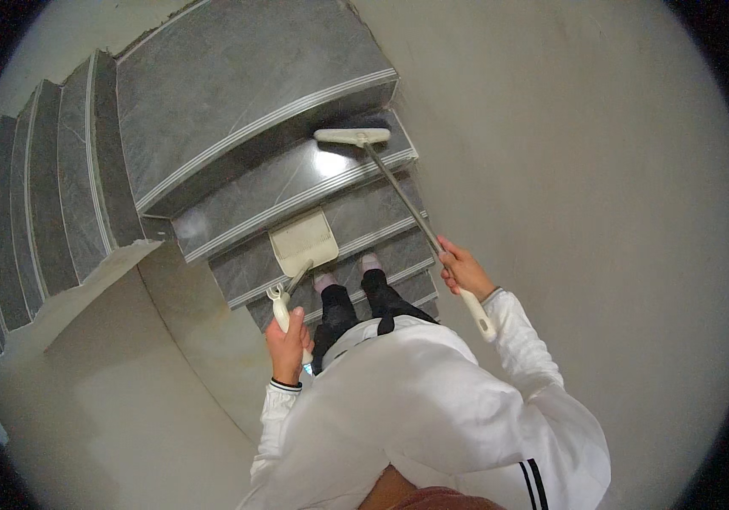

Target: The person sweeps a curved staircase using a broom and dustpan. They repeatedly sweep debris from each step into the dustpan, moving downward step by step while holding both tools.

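Observation:
My right hand (465,268) grips the metal pole of a broom (402,194) just above its white plastic handle end. The broom's wide white head (353,136), with dark bristles, is over the right end of a grey stair tread (275,175). In my left hand (289,344) is the white handle of a long-handled dustpan (305,243). The cream pan, with a row of comb teeth inside, lies over a lower step, its open edge towards the riser of the step above. I cannot tell whether it touches that riser.
My feet (370,262) stand on a lower step. A broad landing (243,70) lies above, and another flight (77,159) rises on the left. A bare plastered wall (568,159) runs along the right. Left of the steps, the edge drops off beside the upper flight's underside (103,357).

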### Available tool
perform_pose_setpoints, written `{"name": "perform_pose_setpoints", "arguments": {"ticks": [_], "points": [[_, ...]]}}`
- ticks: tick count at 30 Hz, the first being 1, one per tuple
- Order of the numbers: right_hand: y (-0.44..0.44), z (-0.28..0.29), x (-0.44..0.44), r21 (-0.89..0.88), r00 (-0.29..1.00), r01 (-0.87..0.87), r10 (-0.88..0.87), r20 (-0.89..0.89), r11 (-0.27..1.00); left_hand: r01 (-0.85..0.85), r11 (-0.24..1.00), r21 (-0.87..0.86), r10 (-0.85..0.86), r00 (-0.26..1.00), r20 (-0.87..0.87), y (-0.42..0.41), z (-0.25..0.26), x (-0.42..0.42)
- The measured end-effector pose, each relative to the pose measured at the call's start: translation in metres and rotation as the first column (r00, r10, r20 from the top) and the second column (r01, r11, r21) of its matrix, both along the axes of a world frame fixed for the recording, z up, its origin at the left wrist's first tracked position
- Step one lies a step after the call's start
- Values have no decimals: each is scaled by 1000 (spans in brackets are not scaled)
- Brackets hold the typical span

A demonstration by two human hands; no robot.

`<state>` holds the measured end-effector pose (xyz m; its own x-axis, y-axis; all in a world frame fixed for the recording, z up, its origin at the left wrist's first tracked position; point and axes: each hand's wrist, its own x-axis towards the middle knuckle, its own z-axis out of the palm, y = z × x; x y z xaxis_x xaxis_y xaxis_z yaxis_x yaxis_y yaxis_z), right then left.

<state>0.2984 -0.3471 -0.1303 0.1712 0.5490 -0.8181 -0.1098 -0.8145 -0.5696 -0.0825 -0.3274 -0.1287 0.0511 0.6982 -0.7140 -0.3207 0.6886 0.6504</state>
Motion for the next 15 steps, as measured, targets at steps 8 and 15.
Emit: {"name": "perform_pose_setpoints", "arguments": {"ticks": [8,15], "points": [[-48,-3,-27,-101,980,3,-23,-198,995,42,999,-13,-42,999,-21,4,-4,13],[-60,67,-23,-82,955,-147,120,-271,986,50,999,2,-50,999,-6,18,-7,19]]}}
